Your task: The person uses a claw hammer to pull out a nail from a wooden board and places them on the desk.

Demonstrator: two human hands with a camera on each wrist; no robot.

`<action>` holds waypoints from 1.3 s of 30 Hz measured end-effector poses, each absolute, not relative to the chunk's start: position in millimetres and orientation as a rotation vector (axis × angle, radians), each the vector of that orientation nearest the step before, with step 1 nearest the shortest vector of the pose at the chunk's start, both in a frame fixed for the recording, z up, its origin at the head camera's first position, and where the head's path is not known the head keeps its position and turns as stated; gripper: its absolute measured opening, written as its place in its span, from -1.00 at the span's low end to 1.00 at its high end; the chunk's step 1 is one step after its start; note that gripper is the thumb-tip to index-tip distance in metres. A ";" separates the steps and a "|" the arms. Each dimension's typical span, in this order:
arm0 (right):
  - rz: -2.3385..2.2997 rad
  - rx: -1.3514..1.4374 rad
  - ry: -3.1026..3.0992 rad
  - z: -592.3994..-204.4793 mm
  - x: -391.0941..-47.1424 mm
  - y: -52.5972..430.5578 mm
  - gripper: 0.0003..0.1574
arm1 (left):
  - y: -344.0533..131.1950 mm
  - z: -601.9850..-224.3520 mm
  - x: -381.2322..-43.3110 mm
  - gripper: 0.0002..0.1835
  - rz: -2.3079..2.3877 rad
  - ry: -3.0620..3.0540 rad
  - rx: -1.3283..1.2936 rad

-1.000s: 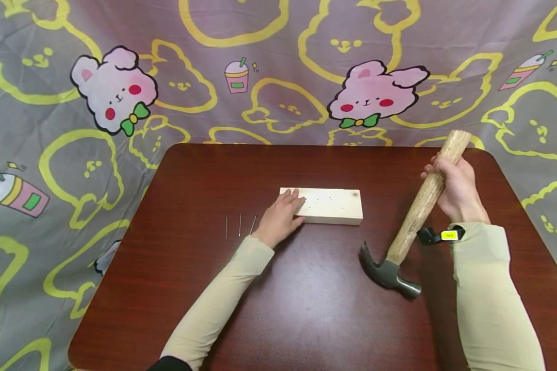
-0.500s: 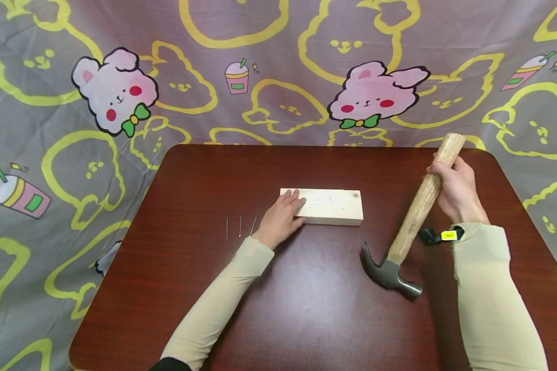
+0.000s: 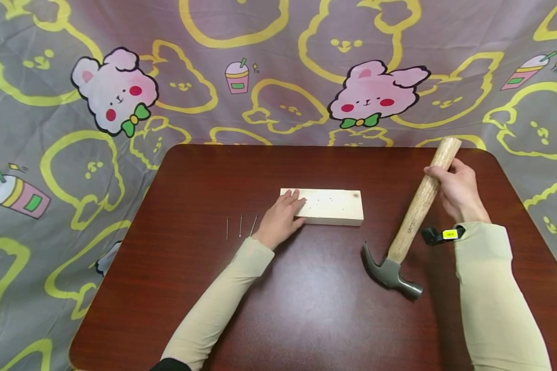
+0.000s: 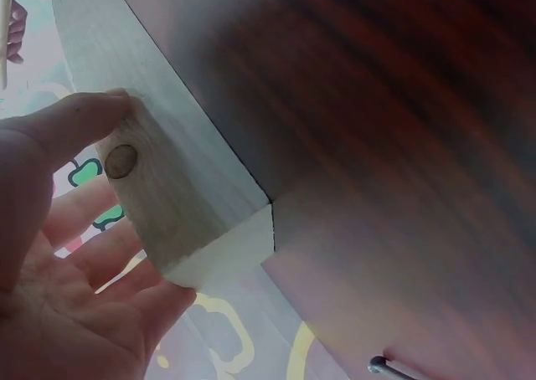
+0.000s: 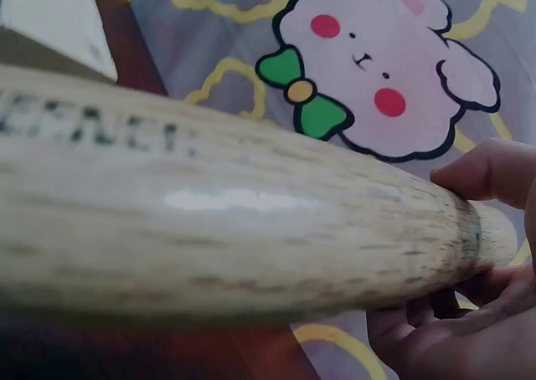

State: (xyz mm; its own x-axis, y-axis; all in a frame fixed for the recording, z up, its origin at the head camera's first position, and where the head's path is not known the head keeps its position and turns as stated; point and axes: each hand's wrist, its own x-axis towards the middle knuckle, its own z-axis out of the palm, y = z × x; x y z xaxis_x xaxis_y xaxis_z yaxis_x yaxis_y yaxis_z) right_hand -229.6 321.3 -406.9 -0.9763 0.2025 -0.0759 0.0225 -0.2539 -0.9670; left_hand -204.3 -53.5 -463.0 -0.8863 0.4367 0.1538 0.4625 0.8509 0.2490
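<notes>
My left hand (image 3: 280, 219) lies on the left end of a pale wooden block (image 3: 334, 206), fingers spread fairly straight over its top. The left wrist view shows the thumb (image 4: 79, 125) against the block's side face, by a dark knot. Small dark holes or marks dot the block's top. On the right, my right hand (image 3: 459, 190) grips a claw hammer (image 3: 418, 219) near the end of its wooden handle, thumb across it. The steel head (image 3: 387, 274) points down toward me, claw on the left. In the right wrist view the handle (image 5: 251, 221) fills the foreground.
Three thin nails, a left one (image 3: 227, 228), a middle one (image 3: 241, 225) and a right one (image 3: 254, 224), lie left of my left hand on the brown table (image 3: 190, 293). A patterned cloth (image 3: 278, 62) hangs behind the table's back edge.
The hammer's handle end has come down and slightly left, and my right fingers have shifted on the handle. The hammer head has barely moved. My left hand and the block stay put.
</notes>
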 end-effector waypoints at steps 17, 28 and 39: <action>2.004 -0.319 -2.220 -428.8 -238.2 328.0 -0.34 | -54.2 -462.7 -204.7 -0.44 -0.431 -2.936 -0.732; 1.667 -0.283 -2.572 -438.7 -244.0 332.0 -0.02 | -54.2 -463.2 -204.8 -0.45 -0.427 -2.922 -0.734; 1.714 -0.288 -2.627 -450.4 -250.1 336.3 0.01 | -53.7 -463.3 -205.4 -0.45 -0.433 -2.930 -0.729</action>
State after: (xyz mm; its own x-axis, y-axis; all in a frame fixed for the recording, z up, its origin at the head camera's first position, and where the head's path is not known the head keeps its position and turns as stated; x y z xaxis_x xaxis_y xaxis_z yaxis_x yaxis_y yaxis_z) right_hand -250.1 336.3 -450.4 -0.9832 0.1481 -0.1066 0.1572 0.3914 -0.9067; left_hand -205.4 -53.7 -463.3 -0.8818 0.4454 0.1551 0.4713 0.8457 0.2503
